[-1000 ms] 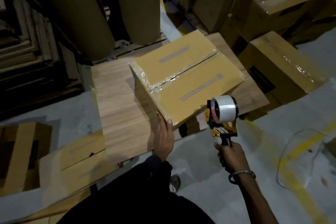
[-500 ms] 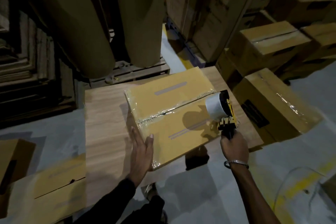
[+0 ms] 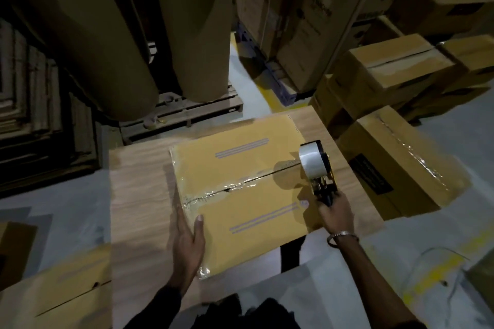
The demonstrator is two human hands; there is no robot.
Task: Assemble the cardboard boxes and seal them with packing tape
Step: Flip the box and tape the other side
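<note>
I am bracing the cardboard box [image 3: 240, 195] on the wooden table [image 3: 139, 195], my left hand [image 3: 187, 246] lying flat and open along its near-left edge so it cannot slide, while my right hand [image 3: 335, 211] is gripping the tape dispenser [image 3: 316, 168] at the right end of the seam [image 3: 240, 185].

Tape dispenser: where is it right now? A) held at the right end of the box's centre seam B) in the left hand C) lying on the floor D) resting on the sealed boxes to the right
A: the right hand grips the tape dispenser at the right end of the box seam, while the left hand rests on the box's near left edge.
</note>
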